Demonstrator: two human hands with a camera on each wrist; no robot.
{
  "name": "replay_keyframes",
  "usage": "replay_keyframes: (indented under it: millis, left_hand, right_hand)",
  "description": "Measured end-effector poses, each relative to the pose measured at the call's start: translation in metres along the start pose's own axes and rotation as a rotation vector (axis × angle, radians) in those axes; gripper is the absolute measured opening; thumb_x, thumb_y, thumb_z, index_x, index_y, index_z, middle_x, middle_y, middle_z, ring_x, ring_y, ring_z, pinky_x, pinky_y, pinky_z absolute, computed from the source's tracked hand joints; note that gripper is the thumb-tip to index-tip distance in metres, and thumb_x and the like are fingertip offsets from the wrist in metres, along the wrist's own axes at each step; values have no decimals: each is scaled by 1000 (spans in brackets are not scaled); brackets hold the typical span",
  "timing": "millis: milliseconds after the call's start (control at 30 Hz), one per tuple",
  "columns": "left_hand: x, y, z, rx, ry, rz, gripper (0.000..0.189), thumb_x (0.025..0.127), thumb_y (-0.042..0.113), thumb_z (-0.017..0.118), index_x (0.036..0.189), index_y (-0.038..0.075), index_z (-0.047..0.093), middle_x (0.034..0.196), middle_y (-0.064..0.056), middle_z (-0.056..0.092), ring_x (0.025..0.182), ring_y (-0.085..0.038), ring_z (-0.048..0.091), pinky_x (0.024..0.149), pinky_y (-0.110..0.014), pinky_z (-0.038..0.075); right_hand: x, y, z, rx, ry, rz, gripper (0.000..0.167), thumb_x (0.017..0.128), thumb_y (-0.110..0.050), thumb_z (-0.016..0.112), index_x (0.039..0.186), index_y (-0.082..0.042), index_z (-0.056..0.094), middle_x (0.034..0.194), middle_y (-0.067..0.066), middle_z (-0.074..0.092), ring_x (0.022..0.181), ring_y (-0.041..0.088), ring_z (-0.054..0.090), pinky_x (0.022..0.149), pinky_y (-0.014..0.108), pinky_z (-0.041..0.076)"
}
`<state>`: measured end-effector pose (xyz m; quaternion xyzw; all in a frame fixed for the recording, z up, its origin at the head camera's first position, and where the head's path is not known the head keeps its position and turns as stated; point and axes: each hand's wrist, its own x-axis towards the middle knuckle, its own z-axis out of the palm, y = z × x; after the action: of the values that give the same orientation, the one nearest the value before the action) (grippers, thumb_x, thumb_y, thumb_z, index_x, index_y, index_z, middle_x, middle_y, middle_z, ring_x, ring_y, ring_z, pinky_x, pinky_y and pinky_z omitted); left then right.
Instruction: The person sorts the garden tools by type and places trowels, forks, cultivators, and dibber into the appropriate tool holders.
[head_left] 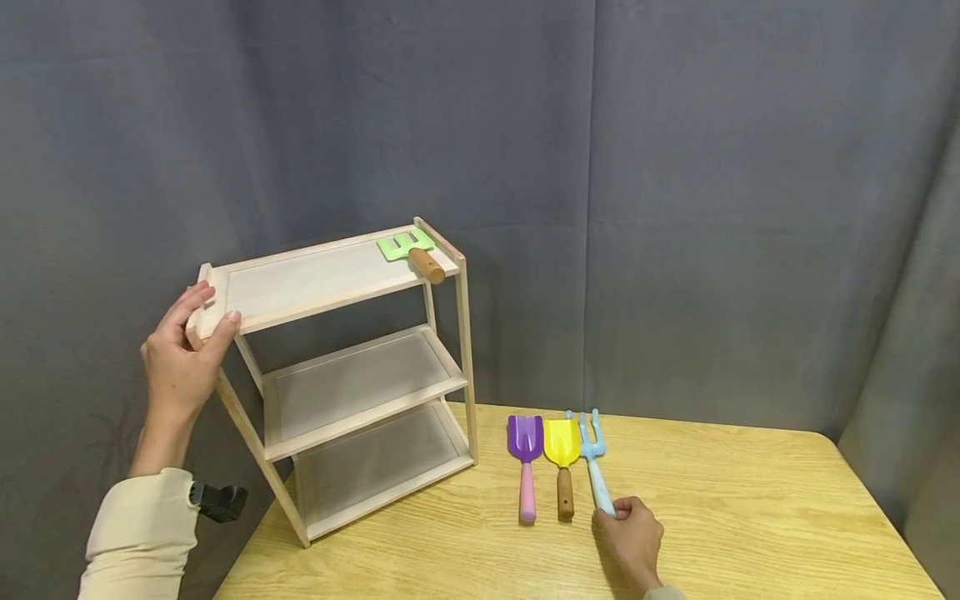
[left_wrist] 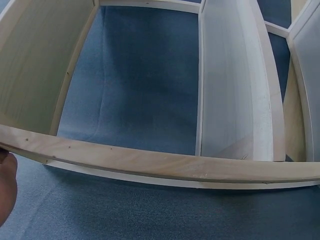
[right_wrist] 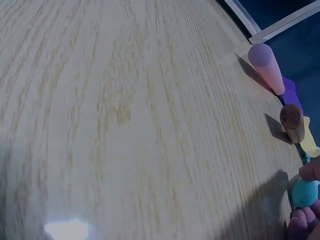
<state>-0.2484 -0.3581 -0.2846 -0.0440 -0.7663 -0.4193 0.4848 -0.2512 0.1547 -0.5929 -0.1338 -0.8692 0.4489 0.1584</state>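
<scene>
A three-tier wooden shelf stands at the left of the table. My left hand grips the left end of its top tier, thumb on the front edge; the left wrist view shows the shelf's side post and only a bit of that hand. My right hand pinches the handle end of a light-blue toy garden fork, its tines pointing to the back of the table. Left of it lie a yellow toy shovel with a brown handle and a purple toy shovel with a pink handle.
A green toy garden fork with a brown handle rests at the right end of the top tier, handle over the front edge. A grey curtain hangs behind the wooden table. The table's right edge slopes down to the front right.
</scene>
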Motion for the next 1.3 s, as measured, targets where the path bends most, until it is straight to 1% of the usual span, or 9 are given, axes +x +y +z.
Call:
replay_keyframes:
  millis: [233,467,733,900,967,1167,1300]
  left_hand:
    - [-1,3,0,3,9,6,42,82,10,74,121,-3,65,131,-12,60,129,-16,47,103,-23,35]
    - [-2,5,-1,10,2,7,42,82,12,74,121,-2,66,131,-10,60,129,-16,47,103,-23,35]
    - [-3,5,0,14,-4,13,42,83,14,73,122,-2,65,132,-11,59,130,-18,46,104,-23,34]
    - [-3,5,0,21,-6,27,42,83,14,73,121,-2,65,131,-12,59,130,-19,46,103,-23,34]
    - [-3,5,0,16,-4,29,42,83,12,73,121,-3,65,131,-13,59,130,-20,46,103,-23,34]
    - [-2,3,0,0,-1,29,42,82,10,73,121,-4,65,131,-13,59,130,-20,46,104,-24,35]
    - [-3,4,0,6,-5,19,43,82,11,73,122,-3,65,131,-13,59,130,-19,46,103,-24,35]
  right_hand:
    - [2,1,-3,2,-4,-9,22,78,-8,74,88,8,64,71,7,62,62,22,60,56,35,51]
    - [3,-3,-6,18,4,7,23,77,-10,74,89,7,65,72,8,64,64,23,60,54,30,49]
    - [3,-4,-6,43,-8,21,28,79,-10,72,94,10,62,75,17,69,64,26,67,50,30,50]
    - [3,-3,-5,32,22,19,27,80,-12,73,93,9,63,75,16,69,66,27,68,53,32,49]
    - [4,-2,-5,28,36,21,26,80,-12,73,92,8,63,75,15,69,65,26,67,54,31,49]
    - [7,1,-5,31,56,18,24,80,-10,73,92,9,63,75,15,67,63,24,64,49,27,47]
    - [8,0,-6,33,64,4,24,80,-9,74,91,10,62,75,15,66,62,24,64,47,26,48]
